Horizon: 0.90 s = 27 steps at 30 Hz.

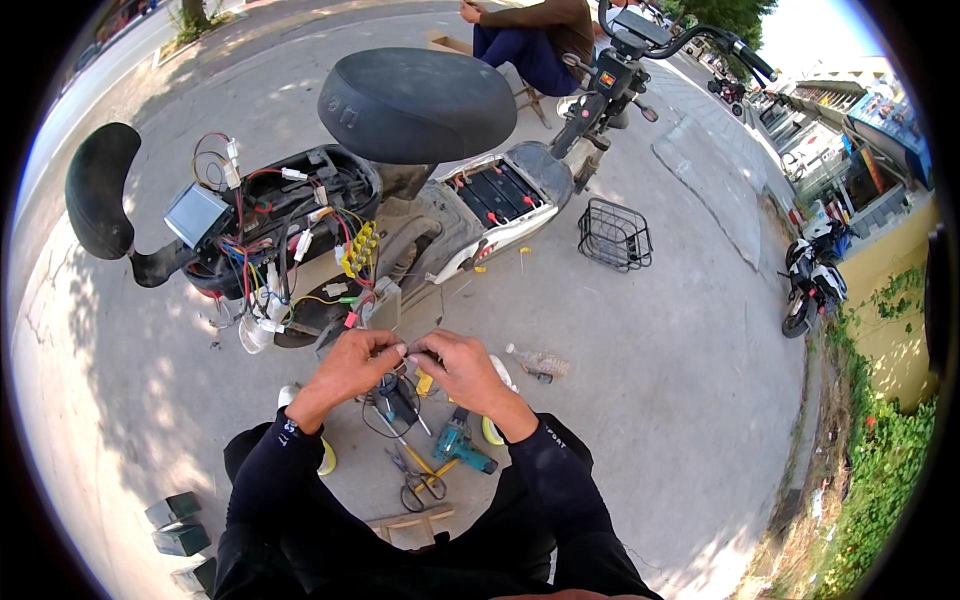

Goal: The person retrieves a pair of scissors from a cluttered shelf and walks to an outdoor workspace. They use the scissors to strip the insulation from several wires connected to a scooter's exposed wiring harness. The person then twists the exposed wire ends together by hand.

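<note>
Left hand (pixel 352 365) and right hand (pixel 462 368) pinched shut fingertip to fingertip on a thin dark wire (pixel 415 353), held level, long axis left-right between both grips, neither hand nearer. Just beyond and up-left, wire bundle (pixel 262 235) spilling from opened electric scooter (pixel 400 200) under raised seat (pixel 415 105). Below on concrete pavement (pixel 660 360): pliers (pixel 420 480), teal drill (pixel 462 447), wire basket (pixel 614 235) farther right.

The gray ground (pixel 680 340) holds a scooter (pixel 420 200), a black wire basket (pixel 614 235), a clear bottle (pixel 538 362), a teal drill (pixel 458 446), pliers (pixel 420 482), and dark boxes (pixel 176 525).
</note>
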{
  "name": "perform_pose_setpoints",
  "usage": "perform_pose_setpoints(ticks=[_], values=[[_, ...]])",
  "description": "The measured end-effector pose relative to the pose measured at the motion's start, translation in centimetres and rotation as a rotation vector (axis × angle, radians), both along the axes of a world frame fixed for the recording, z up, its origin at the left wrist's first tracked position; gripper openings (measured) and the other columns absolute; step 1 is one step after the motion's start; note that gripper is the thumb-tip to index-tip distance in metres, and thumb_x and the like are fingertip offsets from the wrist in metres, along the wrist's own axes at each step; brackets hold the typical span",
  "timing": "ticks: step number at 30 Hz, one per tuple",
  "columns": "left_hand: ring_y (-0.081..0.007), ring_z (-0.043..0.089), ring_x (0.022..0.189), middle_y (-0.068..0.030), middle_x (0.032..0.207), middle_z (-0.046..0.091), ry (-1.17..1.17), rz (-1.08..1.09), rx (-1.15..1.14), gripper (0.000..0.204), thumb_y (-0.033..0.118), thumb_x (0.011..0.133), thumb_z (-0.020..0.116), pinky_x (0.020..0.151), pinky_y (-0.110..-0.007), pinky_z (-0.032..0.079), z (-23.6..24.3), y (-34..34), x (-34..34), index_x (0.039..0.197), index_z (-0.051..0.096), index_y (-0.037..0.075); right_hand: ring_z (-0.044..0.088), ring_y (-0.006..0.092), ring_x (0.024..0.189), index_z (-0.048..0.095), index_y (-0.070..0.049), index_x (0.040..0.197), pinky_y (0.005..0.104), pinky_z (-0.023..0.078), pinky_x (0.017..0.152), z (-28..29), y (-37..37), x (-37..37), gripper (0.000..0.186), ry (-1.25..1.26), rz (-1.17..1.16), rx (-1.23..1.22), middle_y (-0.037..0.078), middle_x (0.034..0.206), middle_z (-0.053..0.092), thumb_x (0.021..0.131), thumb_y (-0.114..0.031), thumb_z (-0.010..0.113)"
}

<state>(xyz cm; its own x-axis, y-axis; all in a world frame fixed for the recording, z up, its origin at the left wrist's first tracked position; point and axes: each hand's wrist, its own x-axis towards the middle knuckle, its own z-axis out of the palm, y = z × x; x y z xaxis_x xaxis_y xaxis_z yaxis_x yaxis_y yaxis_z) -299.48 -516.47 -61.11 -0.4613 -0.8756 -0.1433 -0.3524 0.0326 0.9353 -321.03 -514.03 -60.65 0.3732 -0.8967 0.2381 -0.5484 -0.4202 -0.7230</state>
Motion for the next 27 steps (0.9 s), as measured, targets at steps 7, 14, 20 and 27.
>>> perform_pose_setpoints(ticks=[7, 14, 20, 27], values=[[-0.0119, 0.058, 0.07, -0.0086, 0.078, 0.07, -0.129, -0.013, 0.074, 0.035, 0.031, 0.097, 0.063, 0.066, -0.032, 0.047, 0.9, -0.2, -0.1, 0.093, 0.068, -0.003, 0.066, 0.0314, 0.076, 0.068, -0.001, 0.099, 0.0375, 0.052, 0.067, 0.0, 0.2, -0.1, 0.012, -0.043, -0.072, 0.056, 0.014, 0.086, 0.066, 0.092, -0.011, 0.07], [-0.0079, 0.056, 0.066, -0.0016, 0.081, 0.068, 0.137, -0.068, 0.195, 0.017, 0.018, 0.098, 0.065, 0.059, -0.026, 0.044, 0.1, 0.5, -0.2, 0.096, 0.066, 0.001, 0.067, 0.0298, 0.076, 0.069, 0.0, 0.099, 0.0369, 0.051, 0.068, 0.2, 0.4, 0.1, 0.013, -0.044, -0.047, 0.065, 0.015, 0.087, 0.066, 0.092, -0.011, 0.07], [-0.0075, 0.056, 0.068, -0.0014, 0.082, 0.068, 0.054, -0.098, 0.157, 0.02, 0.019, 0.1, 0.063, 0.062, -0.026, 0.045, 0.1, 0.6, 0.1, 0.104, 0.069, 0.001, 0.067, 0.029, 0.075, 0.068, 0.0, 0.102, 0.0364, 0.051, 0.067, 0.6, 0.6, 0.0, 0.014, -0.095, -0.064, 0.075, 0.015, 0.087, 0.068, 0.092, -0.01, 0.07], [-0.0077, 0.055, 0.072, -0.0015, 0.079, 0.065, 0.0, -0.139, 0.085, 0.023, 0.02, 0.1, 0.063, 0.065, -0.028, 0.045, 0.0, 0.5, 0.4, 0.104, 0.069, -0.001, 0.066, 0.028, 0.072, 0.068, -0.001, 0.101, 0.0357, 0.051, 0.065, 0.3, 0.7, -0.1, 0.014, -0.089, -0.042, 0.102, 0.015, 0.086, 0.069, 0.092, -0.011, 0.071]])
